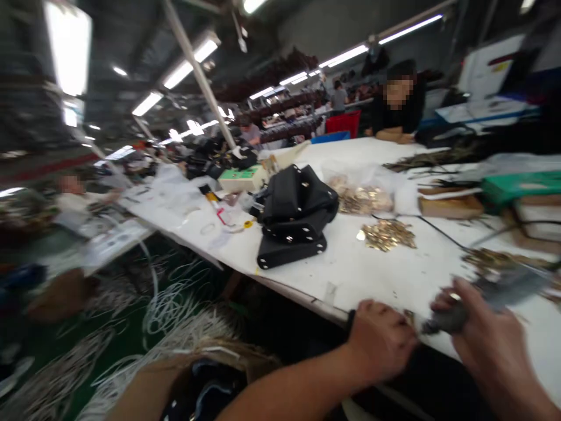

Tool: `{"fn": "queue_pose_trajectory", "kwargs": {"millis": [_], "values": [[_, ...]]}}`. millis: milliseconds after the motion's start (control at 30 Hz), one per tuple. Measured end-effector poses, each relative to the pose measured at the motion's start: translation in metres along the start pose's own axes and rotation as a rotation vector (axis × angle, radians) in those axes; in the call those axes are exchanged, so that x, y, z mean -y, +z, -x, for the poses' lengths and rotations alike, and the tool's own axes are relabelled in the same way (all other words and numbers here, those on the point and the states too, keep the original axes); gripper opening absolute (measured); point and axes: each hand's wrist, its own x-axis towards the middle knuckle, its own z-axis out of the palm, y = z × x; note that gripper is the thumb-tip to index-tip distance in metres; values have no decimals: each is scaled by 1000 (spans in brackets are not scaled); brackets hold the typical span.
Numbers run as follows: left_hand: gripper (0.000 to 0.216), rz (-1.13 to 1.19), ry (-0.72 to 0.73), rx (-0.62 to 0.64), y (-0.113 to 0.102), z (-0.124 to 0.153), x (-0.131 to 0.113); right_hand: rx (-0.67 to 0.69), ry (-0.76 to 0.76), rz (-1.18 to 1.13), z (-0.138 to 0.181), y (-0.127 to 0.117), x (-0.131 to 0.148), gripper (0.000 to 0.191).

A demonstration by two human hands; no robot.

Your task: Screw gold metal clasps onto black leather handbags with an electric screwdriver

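My left hand (380, 338) is curled closed at the near edge of the white table (363, 269), pinching a small brass-coloured piece (409, 316) that I can barely make out. My right hand (486, 339) is wrapped round the grey grip of a hand tool (491, 298), whose tip points at the left hand's fingers. The picture is smeared by motion.
A stack of black bag parts (294, 217) lies mid-table. Piles of gold metal fittings (388, 235) lie beyond my hands, with more in a clear bag (363, 197). Cardboard boxes (451, 204) and a green box (521, 186) stand right. A person (397, 108) sits across. White cords (175, 304) cover the floor.
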Motion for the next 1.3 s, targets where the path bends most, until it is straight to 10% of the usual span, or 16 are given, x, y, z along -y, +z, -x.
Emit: {"fn": "queue_pose_trajectory", "kwargs": {"millis": [1300], "values": [[24, 273, -44, -14, 2, -10, 6, 58, -104, 89, -10, 0, 6, 37]]}}
